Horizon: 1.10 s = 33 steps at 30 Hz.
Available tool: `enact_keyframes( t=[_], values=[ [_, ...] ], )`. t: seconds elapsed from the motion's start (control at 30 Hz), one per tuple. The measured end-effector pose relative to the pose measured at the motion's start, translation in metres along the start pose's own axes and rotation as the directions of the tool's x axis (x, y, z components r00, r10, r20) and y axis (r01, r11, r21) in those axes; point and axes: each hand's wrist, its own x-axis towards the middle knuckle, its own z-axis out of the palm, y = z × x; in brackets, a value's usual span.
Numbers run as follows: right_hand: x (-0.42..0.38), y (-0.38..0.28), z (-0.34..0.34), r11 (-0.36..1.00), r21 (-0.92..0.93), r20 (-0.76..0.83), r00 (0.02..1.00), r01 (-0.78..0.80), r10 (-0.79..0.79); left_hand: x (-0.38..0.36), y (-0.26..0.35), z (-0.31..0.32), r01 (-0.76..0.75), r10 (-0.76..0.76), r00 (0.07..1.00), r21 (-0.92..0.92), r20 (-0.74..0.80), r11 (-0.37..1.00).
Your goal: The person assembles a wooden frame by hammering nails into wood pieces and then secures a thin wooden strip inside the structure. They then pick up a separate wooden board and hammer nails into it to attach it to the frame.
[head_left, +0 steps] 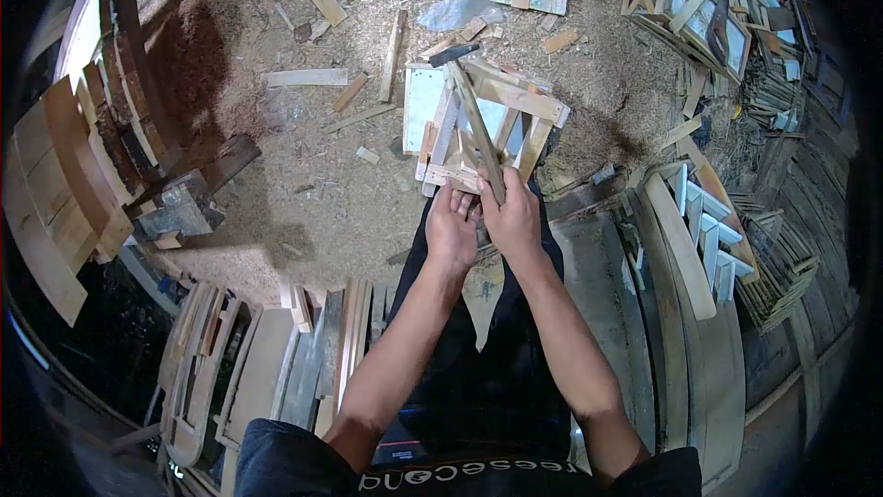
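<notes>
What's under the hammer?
Under the hammer, held in the right hand, you can see a wooden frame with slanting bars. The handle covers some of the frame, so I can't tell what is right beneath it.

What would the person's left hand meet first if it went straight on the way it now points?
Most likely the left hand would meet the near bar of the pale, box-like wooden frame. Its thumb tip looks at or almost at that bar, but depth is unclear here.

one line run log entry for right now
right hand: gripping hammer | left hand: at wooden frame's near edge | floor: strewn with wood scraps
</notes>
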Motion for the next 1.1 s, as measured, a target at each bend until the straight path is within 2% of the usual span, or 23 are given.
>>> enact_keyframes(
  t=[0.07, 0.17, 0.37, 0.57, 0.63, 0.73, 0.8, 0.87, 0.97, 1.03, 1.1],
  values=[
    [0.002, 0.001, 0.000, 0.995, -0.018, -0.014, 0.995, 0.096, -0.096, 0.001, -0.001, 0.000, 0.005, -0.005, 1.000, -0.011, 0.015, 1.000],
    [0.007, 0.002, 0.000, 0.987, -0.068, 0.007, 0.990, 0.142, -0.142, -0.003, 0.004, 0.002, 0.003, -0.003, 1.000, 0.003, 0.027, 1.000],
    [0.009, 0.002, 0.000, 0.994, -0.086, 0.092, 0.994, 0.067, -0.059, 0.001, 0.001, -0.001, -0.026, 0.026, 0.999, 0.004, 0.047, 1.000],
    [0.017, 0.000, 0.006, 0.989, -0.034, 0.069, 0.987, 0.147, -0.144, 0.007, 0.001, -0.002, -0.039, 0.038, 0.997, 0.004, 0.067, 0.999],
    [0.019, -0.006, 0.005, 0.991, -0.034, 0.090, 0.987, 0.133, -0.129, 0.010, 0.000, -0.004, -0.067, 0.075, 0.989, -0.065, 0.131, 0.996],
    [0.022, -0.008, 0.007, 0.993, -0.033, 0.105, 0.989, 0.110, -0.106, 0.015, -0.002, -0.016, -0.036, 0.040, 0.986, -0.024, 0.164, 0.999],
    [0.024, -0.010, 0.007, 0.994, -0.033, 0.099, 0.990, 0.101, -0.097, 0.012, 0.003, -0.019, -0.014, 0.012, 0.986, 0.007, 0.165, 1.000],
    [0.024, -0.011, 0.005, 0.998, -0.063, 0.120, 0.993, 0.021, -0.013, 0.006, 0.011, -0.013, 0.013, -0.019, 0.986, 0.039, 0.165, 0.999],
    [0.026, -0.005, 0.008, 0.999, 0.027, 0.092, 0.995, 0.032, -0.034, 0.001, 0.020, 0.004, 0.054, -0.053, 0.993, -0.012, 0.104, 0.998],
    [0.030, -0.007, 0.004, 0.999, 0.006, 0.118, 0.992, 0.036, -0.036, 0.002, 0.020, 0.013, 0.068, -0.064, 0.997, -0.091, 0.052, 0.993],
    [0.035, -0.008, 0.001, 0.999, -0.012, 0.145, 0.989, 0.039, -0.037, 0.002, 0.019, 0.020, 0.033, -0.027, 0.995, -0.072, 0.091, 0.997]
  ],
)
